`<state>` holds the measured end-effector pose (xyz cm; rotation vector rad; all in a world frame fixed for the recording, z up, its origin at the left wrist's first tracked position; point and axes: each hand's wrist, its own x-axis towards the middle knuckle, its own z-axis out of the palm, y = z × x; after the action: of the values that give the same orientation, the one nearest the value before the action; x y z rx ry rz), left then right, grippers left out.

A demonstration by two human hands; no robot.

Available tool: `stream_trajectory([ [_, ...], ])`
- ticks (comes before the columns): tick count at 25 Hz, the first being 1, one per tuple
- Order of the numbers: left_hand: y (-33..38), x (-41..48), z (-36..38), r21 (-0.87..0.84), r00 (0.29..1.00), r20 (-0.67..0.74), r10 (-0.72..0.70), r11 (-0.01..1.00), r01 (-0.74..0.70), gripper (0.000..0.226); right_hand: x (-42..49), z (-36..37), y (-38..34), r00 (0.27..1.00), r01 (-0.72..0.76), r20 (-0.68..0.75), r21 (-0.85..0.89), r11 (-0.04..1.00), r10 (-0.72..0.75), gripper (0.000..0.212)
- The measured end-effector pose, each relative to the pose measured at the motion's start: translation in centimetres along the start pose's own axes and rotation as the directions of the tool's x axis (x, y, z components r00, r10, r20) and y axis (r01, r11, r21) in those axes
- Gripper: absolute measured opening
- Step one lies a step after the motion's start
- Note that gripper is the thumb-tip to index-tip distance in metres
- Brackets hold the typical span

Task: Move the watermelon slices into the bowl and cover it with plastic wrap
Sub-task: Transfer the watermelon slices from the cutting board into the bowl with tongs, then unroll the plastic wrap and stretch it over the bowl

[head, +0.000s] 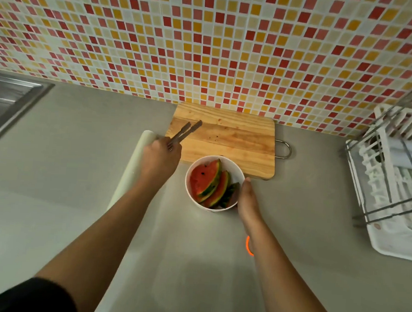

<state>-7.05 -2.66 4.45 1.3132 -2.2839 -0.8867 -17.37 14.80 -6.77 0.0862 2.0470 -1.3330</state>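
Watermelon slices [209, 183] stacked in the bowl [239, 176], at the cutting board's [230, 135] near edge. My right hand [247, 200] steadies its rim, fingers probably cupped behind. My left hand [159, 157] grips tongs [186, 132]; swinging them could knock the wrap roll [132, 165] off.

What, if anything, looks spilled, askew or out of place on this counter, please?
Nothing is spilled or damaged. The watermelon slices sit inside the white bowl. A few dark specks, perhaps seeds, remain on the cutting board. The plastic wrap roll lies beside the left hand, which holds tongs.
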Motion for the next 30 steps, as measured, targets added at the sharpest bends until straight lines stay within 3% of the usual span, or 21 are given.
stream_trajectory([
  [5,-0.7,6.0,5.4,0.248,0.996,0.043,0.077,0.965,-0.085,0.037,0.7,0.4,0.7,0.994,-0.031,-0.102,-0.008,0.999,0.030,0.079],
  [17,-2.4,9.3,9.4,0.276,0.994,0.111,-0.020,0.961,-0.012,0.046,0.1,0.3,0.5,0.993,-0.009,-0.119,0.006,1.000,0.010,0.064],
  [19,-2.0,8.8,8.7,0.220,0.992,0.122,0.011,0.975,-0.038,0.053,-0.5,0.2,0.0,0.991,0.030,-0.134,0.019,0.999,-0.027,0.062],
  [22,-2.5,5.6,6.2,-0.129,0.996,0.045,0.074,0.989,-0.067,0.051,-2.3,-0.1,-0.3,0.971,0.168,-0.181,0.064,0.984,-0.154,0.058],
  [23,-3.2,4.1,5.3,-0.232,0.995,0.072,0.064,0.972,-0.046,0.054,-2.8,-0.2,-0.1,0.966,0.206,-0.183,0.109,0.972,-0.184,0.061],
  [25,-4.5,0.7,3.3,-0.367,0.948,0.319,-0.003,0.922,0.126,0.067,-3.7,-0.2,0.2,0.984,0.169,-0.109,0.285,0.943,-0.144,0.071],
  [27,-4.5,-1.4,2.2,-0.432,0.784,0.619,-0.046,0.814,0.388,0.070,-4.6,-0.1,-0.4,0.993,0.094,0.029,0.428,0.899,-0.117,0.065],
  [28,-4.2,-2.1,1.9,-0.455,0.725,0.688,-0.035,0.758,0.467,0.066,-5.0,-0.1,-0.9,0.991,0.069,0.075,0.446,0.893,-0.114,0.060],
  [30,-3.4,-3.3,1.3,-0.492,0.711,0.703,-0.014,0.712,0.501,0.061,-6.0,-0.3,-1.8,0.984,0.065,0.123,0.435,0.898,-0.131,0.055],
])
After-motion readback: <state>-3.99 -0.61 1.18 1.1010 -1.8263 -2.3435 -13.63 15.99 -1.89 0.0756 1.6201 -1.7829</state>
